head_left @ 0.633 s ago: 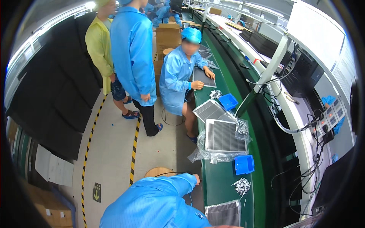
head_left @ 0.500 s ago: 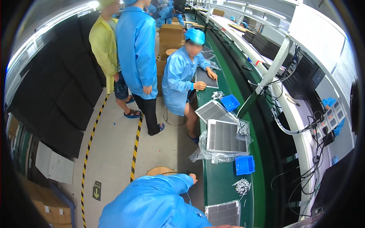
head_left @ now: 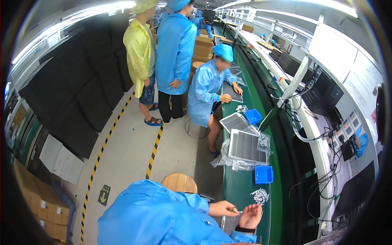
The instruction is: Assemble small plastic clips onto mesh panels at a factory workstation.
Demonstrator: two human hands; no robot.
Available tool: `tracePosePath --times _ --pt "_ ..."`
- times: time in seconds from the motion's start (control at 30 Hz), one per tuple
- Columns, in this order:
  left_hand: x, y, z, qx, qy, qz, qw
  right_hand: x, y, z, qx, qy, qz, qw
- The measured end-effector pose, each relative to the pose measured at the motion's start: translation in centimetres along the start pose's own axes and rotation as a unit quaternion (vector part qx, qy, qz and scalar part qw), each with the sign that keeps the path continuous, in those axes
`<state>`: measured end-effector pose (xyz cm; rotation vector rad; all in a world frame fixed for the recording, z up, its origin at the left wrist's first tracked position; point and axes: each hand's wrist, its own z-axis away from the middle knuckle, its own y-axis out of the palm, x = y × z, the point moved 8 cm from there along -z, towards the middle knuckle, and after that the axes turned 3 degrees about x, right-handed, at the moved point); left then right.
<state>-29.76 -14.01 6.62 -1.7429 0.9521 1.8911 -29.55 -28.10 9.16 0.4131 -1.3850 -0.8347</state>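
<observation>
My left hand (head_left: 222, 208) reaches in over the near end of the green bench (head_left: 239, 188). Its thumb and fingertips are brought together; whatever they pinch is too small to make out. Close beside it, my right hand (head_left: 250, 216) is raised with the palm turned up and fingers slightly curled, showing nothing in it. A dark band circles that wrist. Beneath both hands lies a grey slatted panel with a white frame (head_left: 229, 223), partly covered by them. Just beyond my right hand is a heap of small silver metal parts (head_left: 260, 196).
Farther up stand a blue bin (head_left: 263, 174) and slatted panels (head_left: 245, 146) on plastic wrap. A seated co-worker (head_left: 208, 90) handles another panel. Two people (head_left: 175, 53) stand in the aisle. A round wooden stool (head_left: 179, 182) is at my left; cables (head_left: 330, 175) hang at right.
My left hand has come from beside the bench edge to over the panel. My right hand has risen into view next to it. The whole view has shifted, uncovering more of the stool.
</observation>
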Motion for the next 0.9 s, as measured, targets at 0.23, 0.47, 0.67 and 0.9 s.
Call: tracePosePath --times 0.23,0.47,0.67,0.9 --pt "-6.9 5.7 5.2 -0.117 0.170 -0.179 0.962 -1.5 0.3 0.4 -0.033 0.052 0.040 0.997" --pt "-4.3 6.6 12.0 -0.183 0.124 -0.153 0.963 -8.1 1.3 5.1 0.001 0.134 0.149 0.980" --pt "-5.5 6.3 14.0 -0.160 0.094 -0.299 0.936 -9.9 3.8 6.3 0.064 0.160 0.148 0.974" --pt "-3.2 4.6 16.0 -0.015 -0.056 -0.001 0.998 -10.7 6.8 7.7 0.089 0.167 0.198 0.962"
